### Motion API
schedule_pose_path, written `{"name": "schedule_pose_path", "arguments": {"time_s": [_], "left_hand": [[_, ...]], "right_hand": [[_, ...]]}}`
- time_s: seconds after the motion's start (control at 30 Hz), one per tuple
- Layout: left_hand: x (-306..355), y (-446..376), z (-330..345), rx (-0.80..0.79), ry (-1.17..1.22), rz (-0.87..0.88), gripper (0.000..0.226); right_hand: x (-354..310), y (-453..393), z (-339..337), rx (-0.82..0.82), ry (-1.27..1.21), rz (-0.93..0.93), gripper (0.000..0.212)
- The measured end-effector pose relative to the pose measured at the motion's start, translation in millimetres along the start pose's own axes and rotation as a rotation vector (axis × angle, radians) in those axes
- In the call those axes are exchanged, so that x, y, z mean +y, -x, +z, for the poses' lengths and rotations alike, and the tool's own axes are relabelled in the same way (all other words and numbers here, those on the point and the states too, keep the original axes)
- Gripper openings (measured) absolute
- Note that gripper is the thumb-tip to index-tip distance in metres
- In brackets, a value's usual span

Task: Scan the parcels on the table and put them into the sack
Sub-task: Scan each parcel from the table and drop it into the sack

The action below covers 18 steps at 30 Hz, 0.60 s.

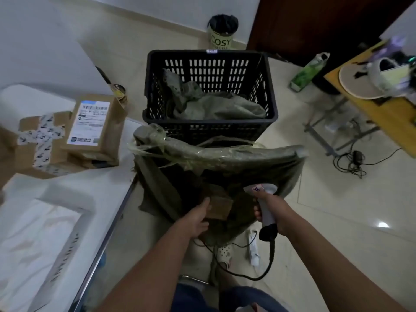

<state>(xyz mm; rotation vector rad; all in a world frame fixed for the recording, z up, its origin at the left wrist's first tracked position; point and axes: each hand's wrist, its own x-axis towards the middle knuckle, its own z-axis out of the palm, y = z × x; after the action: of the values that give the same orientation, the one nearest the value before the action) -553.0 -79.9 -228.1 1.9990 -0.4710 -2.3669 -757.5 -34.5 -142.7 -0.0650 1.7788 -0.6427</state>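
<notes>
The left hand (199,218) grips a small brown box (217,204) by its near edge, fingers curled over it, and holds it inside the open mouth of the sack (225,158) — the parcel is at the point of being let go. The right hand (271,212) is wrapped round the grip of the scanner (264,208), its cable trailing down to the floor. The box looks like stiff cardboard, light enough for one hand, with square corners that give a sure hold at the edges; it should drop without harm. The sack is soft woven cloth, its rim held wide by tape and slack elsewhere, so the corners could snag on a fold. More parcels (93,122) wait on the counter (108,185) to the left — cardboard boxes, one with a printed label facing up, best taken by the sides so the label stays clear for scanning. The counter edge stands just beside the sack, and a black crate (210,91) sits behind it, so the open room for moving is the short arc between counter and sack mouth.
</notes>
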Motion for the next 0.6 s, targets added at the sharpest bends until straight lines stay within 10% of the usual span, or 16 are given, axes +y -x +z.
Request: {"name": "schedule_pose_path", "arguments": {"time_s": [0.6], "left_hand": [[-3.7, 69.7, -147.1, 0.176, -0.209, 0.311, 0.041]], "right_hand": [[-40.8, 63.9, 132.2, -0.423, 0.344, -0.150, 0.039]]}}
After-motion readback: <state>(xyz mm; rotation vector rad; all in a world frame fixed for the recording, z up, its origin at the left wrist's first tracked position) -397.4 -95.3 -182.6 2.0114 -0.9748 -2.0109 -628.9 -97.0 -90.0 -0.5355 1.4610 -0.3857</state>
